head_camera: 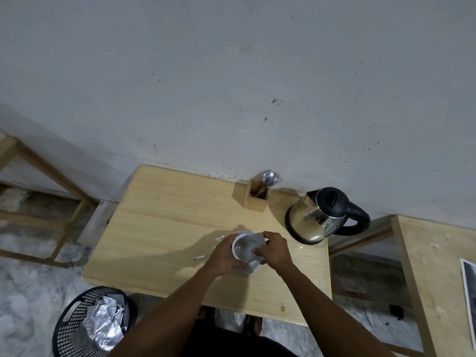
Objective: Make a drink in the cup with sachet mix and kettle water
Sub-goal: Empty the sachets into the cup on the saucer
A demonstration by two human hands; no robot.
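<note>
Seen from above, a person's left hand (223,256) wraps its grip around a small white cup (242,249) at the middle of a pale wooden desk (164,217). The right hand (274,249) pinches a silvery sachet (257,240) over the cup's rim. A steel kettle with a black lid and handle (319,215) stands nearby to the right.

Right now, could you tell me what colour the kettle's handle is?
Black, like its lid; the kettle handle shows best in the head view.

Kettle (316,217) right of cup (242,249), perhaps apart
</note>
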